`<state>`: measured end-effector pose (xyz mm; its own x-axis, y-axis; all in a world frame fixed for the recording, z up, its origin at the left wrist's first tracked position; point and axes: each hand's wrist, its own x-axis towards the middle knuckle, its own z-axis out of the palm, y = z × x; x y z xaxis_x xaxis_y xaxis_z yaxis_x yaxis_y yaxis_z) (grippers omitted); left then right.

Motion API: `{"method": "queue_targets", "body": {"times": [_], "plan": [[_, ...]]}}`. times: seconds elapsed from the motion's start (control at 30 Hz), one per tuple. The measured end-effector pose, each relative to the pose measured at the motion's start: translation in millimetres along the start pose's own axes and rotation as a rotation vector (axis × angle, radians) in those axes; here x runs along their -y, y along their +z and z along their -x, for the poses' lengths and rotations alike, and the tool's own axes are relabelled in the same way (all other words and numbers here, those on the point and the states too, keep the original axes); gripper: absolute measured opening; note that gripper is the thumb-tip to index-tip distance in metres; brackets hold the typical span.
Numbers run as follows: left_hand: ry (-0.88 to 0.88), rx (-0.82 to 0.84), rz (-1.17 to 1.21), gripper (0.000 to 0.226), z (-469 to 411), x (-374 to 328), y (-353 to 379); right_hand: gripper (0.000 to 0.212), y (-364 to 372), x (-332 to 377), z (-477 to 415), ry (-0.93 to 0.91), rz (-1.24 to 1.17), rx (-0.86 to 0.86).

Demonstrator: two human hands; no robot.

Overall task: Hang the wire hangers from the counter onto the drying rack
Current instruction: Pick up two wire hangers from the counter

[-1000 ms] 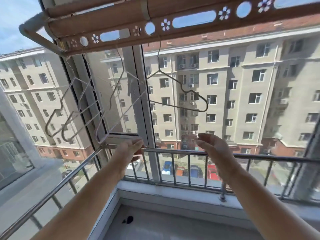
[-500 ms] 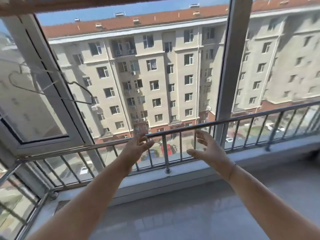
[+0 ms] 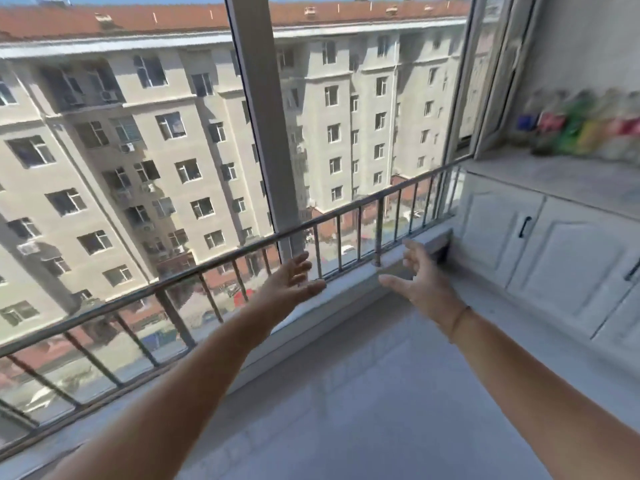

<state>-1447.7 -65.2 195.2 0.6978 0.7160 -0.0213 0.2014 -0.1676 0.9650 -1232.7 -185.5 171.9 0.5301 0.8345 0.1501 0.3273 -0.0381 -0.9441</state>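
Beside the glazed balcony wall, two bare forearms reach forward above a pale, glossy floor [image 3: 363, 410]. The left grip [image 3: 291, 282] has its fingers straight and fanned apart, palm turned inward, holding nothing. It is seen in front of the railing [image 3: 242, 252], a round metal top rail on thin upright bars. The right grip [image 3: 420, 277] is likewise spread and empty, thumb stretched toward the left grip, with a thin cord bracelet [image 3: 459, 322] at the wrist. Behind the railing runs a smooth white sill [image 3: 349, 289]. A broad grey mullion [image 3: 263, 133] divides the glass, through which a beige, red-roofed apartment block [image 3: 156, 150] shows. At right stands the desk [image 3: 554, 178], a flat, pale, stone-like top over white panelled cabinet doors [image 3: 498, 230] with slim dark handles [image 3: 525, 226]. A blurred row of coloured bottles [image 3: 581, 129] stands at its back, against the wall.

Change from half a second ago: the view has swung rightward. The mullion has shifted from right of centre to left of centre, the desk and its cabinet have come into sight, and the open window sash at far left has gone. Both grips remain spread and apart.

As for the wire hangers, none falls within this view. One second ago they hung hook-up from the drying rack overhead at upper left. Their present heading and long axis cannot be told.
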Motion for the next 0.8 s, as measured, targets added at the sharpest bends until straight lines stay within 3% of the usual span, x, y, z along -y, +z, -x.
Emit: {"method": "queue_targets", "body": {"times": [0.2,0.37,0.63,0.8], "plan": [[0.039,0.201,-0.014,0.084,-63.2,-22.1,123.5,0.078,-119.9,-38.8,-14.7,0.045,0.009,-0.172],[0.059,0.354,-0.038,0.076,-118.7,-35.5,212.0,0.079,-201.5,-72.5,-26.3,0.105,0.035,-0.339],[0.089,0.555,-0.055,0.090,-225.1,-45.4,326.6,0.076,-306.5,-133.0,-62.6,0.207,0.057,-0.568],[0.080,0.644,-0.021,0.086,-309.2,-59.5,388.3,0.069,-375.1,-164.0,-111.2,0.248,0.020,-0.737]]}}
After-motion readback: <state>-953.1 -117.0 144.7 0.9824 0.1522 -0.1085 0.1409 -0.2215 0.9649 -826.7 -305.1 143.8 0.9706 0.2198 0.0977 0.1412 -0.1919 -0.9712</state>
